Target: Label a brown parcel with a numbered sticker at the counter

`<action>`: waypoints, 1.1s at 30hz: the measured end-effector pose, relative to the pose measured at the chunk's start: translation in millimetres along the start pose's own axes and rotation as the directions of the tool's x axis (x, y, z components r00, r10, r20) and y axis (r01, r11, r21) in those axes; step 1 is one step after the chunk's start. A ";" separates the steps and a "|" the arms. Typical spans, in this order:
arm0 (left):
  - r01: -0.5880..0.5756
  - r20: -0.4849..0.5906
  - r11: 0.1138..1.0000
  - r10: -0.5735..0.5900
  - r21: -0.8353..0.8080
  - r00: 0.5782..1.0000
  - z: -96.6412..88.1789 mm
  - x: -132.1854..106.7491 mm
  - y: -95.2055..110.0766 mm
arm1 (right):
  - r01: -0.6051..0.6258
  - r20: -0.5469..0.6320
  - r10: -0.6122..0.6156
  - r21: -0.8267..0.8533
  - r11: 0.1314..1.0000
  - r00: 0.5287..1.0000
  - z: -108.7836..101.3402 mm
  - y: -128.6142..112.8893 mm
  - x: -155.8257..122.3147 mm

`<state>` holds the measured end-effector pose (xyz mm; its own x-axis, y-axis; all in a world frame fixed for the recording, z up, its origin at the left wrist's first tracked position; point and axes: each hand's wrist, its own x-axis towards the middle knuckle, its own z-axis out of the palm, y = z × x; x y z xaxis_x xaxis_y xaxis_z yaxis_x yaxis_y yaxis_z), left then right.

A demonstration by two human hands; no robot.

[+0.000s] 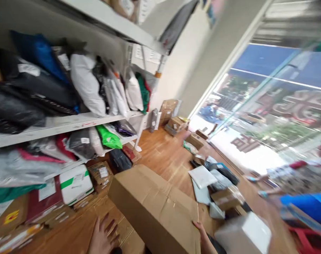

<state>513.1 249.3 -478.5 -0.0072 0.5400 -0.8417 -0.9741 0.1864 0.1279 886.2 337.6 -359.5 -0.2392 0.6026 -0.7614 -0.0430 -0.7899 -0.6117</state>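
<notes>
A large brown cardboard box [160,208] fills the lower middle, tilted above the floor. My right hand [202,234] grips its right side, thumb on the edge and the other fingers hidden behind. To the left of the box, my left hand [104,234] is apart from it, with fingers spread and nothing in them. Nearest to that hand are the flat brown cardboard [130,234] beneath and the boxes under the shelf, among them a white box with a green stripe [76,184].
A white shelf rack [70,123] with bagged parcels runs along the left. Parcels and a white padded mailer [202,177] lie on the wooden floor at right, near a white box [245,234]. Another person [298,178] is at the right edge by the glass door.
</notes>
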 end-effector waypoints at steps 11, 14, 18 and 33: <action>0.115 -0.035 0.634 -0.138 0.764 0.990 189.0 -29.8 -183.7 | 0.585 -0.635 -0.748 -0.537 0.608 0.195 -100.8 83.9 -164.2; 0.193 -0.008 0.548 -0.321 0.814 0.947 188.4 -41.9 -287.7 | 0.291 -0.275 -0.952 -0.907 0.304 0.135 -139.0 90.1 -210.8; 0.299 -0.012 0.459 -0.531 0.836 0.847 176.1 -78.6 -410.8 | 0.098 -0.250 -0.922 -0.952 0.290 0.295 -209.5 111.1 -267.8; 0.328 -0.375 -0.204 -0.676 0.922 0.634 241.3 -130.2 -624.3 | 0.078 -0.446 -0.853 -0.873 0.481 0.270 -377.9 210.2 -337.4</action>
<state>1176.6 260.7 -322.1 0.5695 -0.0913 -0.8169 0.4047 0.8962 0.1820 1324.4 11.1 -312.4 0.4046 0.8874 0.2208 0.8079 -0.2338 -0.5409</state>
